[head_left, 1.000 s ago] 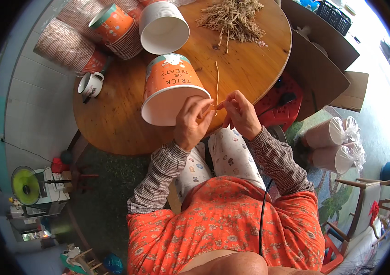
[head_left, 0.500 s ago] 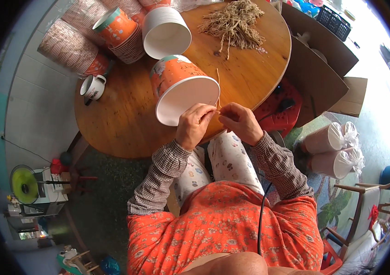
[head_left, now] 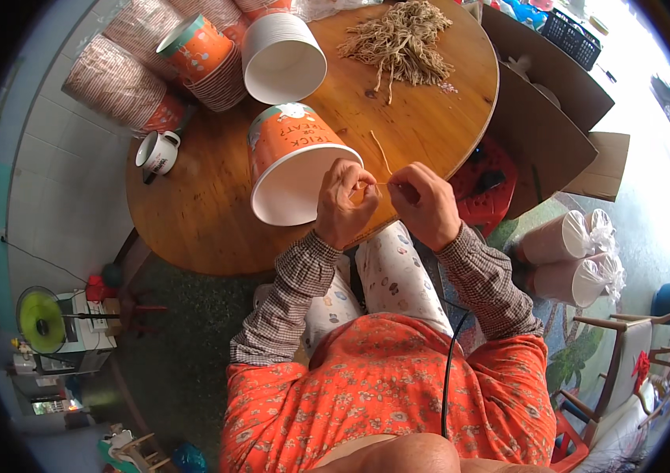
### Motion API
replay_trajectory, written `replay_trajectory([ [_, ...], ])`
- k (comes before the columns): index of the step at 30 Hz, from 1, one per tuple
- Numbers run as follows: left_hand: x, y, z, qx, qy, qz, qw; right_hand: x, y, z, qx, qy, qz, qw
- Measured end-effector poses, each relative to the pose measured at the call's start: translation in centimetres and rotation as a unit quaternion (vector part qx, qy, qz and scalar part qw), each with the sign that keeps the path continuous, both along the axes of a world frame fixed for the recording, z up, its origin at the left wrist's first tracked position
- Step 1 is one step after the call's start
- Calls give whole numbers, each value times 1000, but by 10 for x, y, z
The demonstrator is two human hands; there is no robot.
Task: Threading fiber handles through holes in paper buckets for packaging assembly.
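A thin tan cord (head_left: 381,152) runs between my hands, one end sticking up past my fingers. My left hand (head_left: 343,201) pinches one part of it, in front of the white rim of an orange paper bucket (head_left: 295,135). My right hand (head_left: 428,201) pinches the cord a short way to the right, its fingertips bent inward. The bucket lies on its side on the round wooden table (head_left: 209,205), its white mouth facing me. Whether the cord passes through the bucket is hidden by my left hand.
Behind stand nested white buckets (head_left: 283,67), stacked orange buckets (head_left: 197,55) and a white mug (head_left: 158,152). A heap of tan cords (head_left: 398,43) lies at the far side. To the right are an open cardboard box (head_left: 540,118), a red stool (head_left: 486,185) and bagged buckets (head_left: 559,236).
My hands have moved apart, drawing the cord out between them. The orange bucket has turned and shifted slightly left, showing more of its printed side.
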State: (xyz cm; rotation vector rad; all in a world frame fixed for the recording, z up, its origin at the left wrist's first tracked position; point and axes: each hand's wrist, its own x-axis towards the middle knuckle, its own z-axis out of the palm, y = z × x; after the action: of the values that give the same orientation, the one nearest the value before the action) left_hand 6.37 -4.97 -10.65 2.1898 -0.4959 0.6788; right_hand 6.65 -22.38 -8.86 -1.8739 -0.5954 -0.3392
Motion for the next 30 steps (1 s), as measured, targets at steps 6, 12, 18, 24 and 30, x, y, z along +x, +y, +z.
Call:
replay_trajectory([
  [6, 18, 43, -42, 70, 7, 79, 994, -15, -31, 70, -58, -207, -59, 975],
  [12, 16, 68, -41, 48, -18, 92, 994, -18, -38, 101, -69, -217, -43, 973],
  [18, -40, 59, 1, 53, -31, 49, 997, 10, -22, 81, -5, -158, -63, 985],
  [24, -89, 47, 16, 50, -188, 1, 981, 10, -10, 96, -11, -175, -29, 984],
  [30, -65, 42, 79, 281, -176, 58, 942, 11, 5, 123, -8, -254, -1, 967],
])
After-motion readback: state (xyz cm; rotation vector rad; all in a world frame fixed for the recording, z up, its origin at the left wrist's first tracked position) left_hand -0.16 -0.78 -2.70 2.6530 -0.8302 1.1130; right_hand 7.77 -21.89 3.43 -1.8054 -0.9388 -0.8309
